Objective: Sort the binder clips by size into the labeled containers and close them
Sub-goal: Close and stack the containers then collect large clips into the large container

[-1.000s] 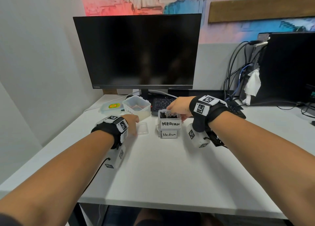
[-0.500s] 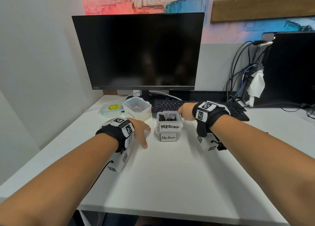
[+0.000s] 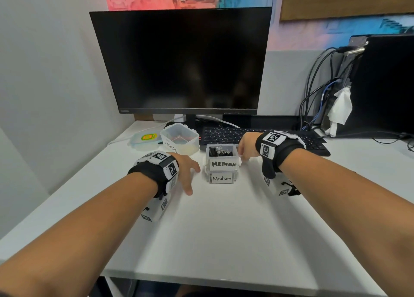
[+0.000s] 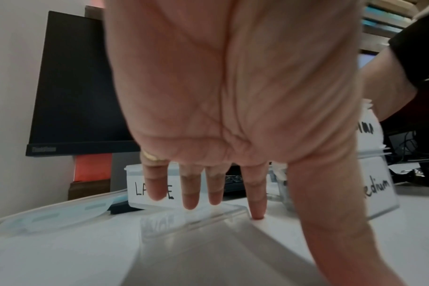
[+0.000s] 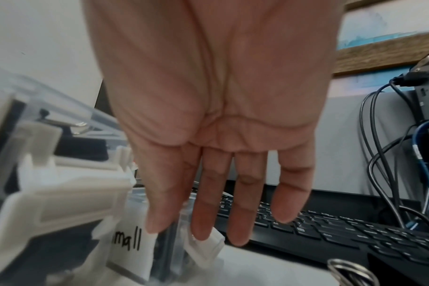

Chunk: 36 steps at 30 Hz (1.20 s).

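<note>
Two clear tubs labelled Medium are stacked mid-table; the top tub [image 3: 223, 163] is uncovered and holds black binder clips [image 3: 220, 151]. An uncovered tub labelled Large [image 3: 179, 138] stands back left of it. My left hand [image 3: 190, 175] is spread just left of the stack. In the left wrist view, its straight fingers [image 4: 214, 193] hover over a flat clear lid [image 4: 208, 228], index tip at the lid's edge. My right hand [image 3: 245, 150] hangs right of the stack, fingers [image 5: 206, 212] straight and holding nothing, in front of a tub labelled Small [image 5: 127, 243]. A clip's wire handle [image 5: 348, 274] lies nearby.
A black monitor [image 3: 179, 61] and keyboard [image 3: 224, 135] stand behind the tubs. An oval lidded box with a yellow sticker [image 3: 145, 138] sits at the far left. A computer tower with hanging cables [image 3: 324, 90] fills the right. The white table [image 3: 224, 229] stretches toward me.
My right hand left the top of the Medium tub and dropped to its right side. My left hand slid right over the clear lid, fingers spreading.
</note>
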{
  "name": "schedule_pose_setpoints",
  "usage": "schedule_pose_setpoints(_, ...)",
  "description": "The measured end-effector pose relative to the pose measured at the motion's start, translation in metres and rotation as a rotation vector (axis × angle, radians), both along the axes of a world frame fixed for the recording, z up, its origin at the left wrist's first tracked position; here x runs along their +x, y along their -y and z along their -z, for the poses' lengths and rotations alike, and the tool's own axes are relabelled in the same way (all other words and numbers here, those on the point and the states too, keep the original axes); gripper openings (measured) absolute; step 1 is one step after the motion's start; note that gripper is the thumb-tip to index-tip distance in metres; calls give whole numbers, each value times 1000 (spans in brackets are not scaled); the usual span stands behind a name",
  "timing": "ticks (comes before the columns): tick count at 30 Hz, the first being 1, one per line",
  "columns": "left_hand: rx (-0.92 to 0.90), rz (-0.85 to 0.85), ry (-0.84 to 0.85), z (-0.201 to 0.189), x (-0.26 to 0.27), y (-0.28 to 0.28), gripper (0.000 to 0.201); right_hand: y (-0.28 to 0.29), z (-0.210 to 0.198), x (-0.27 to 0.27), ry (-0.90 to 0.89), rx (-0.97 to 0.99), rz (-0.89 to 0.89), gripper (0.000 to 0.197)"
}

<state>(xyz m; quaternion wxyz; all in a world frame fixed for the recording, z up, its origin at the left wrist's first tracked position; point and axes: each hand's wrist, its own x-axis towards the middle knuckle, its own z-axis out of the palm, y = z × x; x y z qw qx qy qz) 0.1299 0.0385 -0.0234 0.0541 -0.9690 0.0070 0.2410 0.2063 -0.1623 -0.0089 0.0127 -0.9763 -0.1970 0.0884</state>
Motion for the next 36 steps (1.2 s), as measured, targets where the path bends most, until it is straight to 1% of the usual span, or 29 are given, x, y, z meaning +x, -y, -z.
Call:
schedule_pose_setpoints(2, 9, 2, 2, 1, 2, 1, 87, 1, 0, 0, -22, 20, 9, 27)
schedule_pose_setpoints(8, 26, 5, -13, 2, 5, 2, 88, 4, 2, -4, -2, 101, 72, 20)
schedule_pose_setpoints(12, 23, -3, -6, 2, 5, 2, 89, 3, -1, -5, -26, 24, 82, 23)
schedule_pose_setpoints(14, -7, -14, 21, 1, 3, 3, 93, 6, -5, -7, -1, 30, 92, 23)
schedule_pose_setpoints(16, -95, -62, 76, 1, 1, 4, 101, 10, -9, -7, 33, 65, 106, 21)
schedule_pose_setpoints(17, -169, -97, 112, 1, 1, 4, 107, 10, -12, -7, 49, 101, 123, 21)
schedule_pose_setpoints(18, -260, -124, 152, 1, 1, 3, 113, 11, -16, -8, 71, 137, 138, 21)
schedule_pose_setpoints(20, -464, -152, 216, -3, 1, 5, 117, 13, -25, -10, 117, 185, 142, 23)
schedule_pose_setpoints(22, -599, -167, 261, -9, 0, 9, 115, 15, -34, -16, 159, 220, 123, 21)
schedule_pose_setpoints(25, -728, -167, 301, -16, -3, 18, 106, 19, -44, -26, 219, 291, 77, 8)
schedule_pose_setpoints(27, -759, -162, 317, -15, -5, 21, 102, 20, -47, -32, 243, 351, 52, 4)
schedule_pose_setpoints(31, -722, -132, 360, -11, -8, 25, 94, 19, -53, -45, 248, 452, 5, 2)
schedule_pose_setpoints(36, -789, -129, 427, -3, -7, 27, 85, 15, -49, -55, 204, 505, -21, 2)
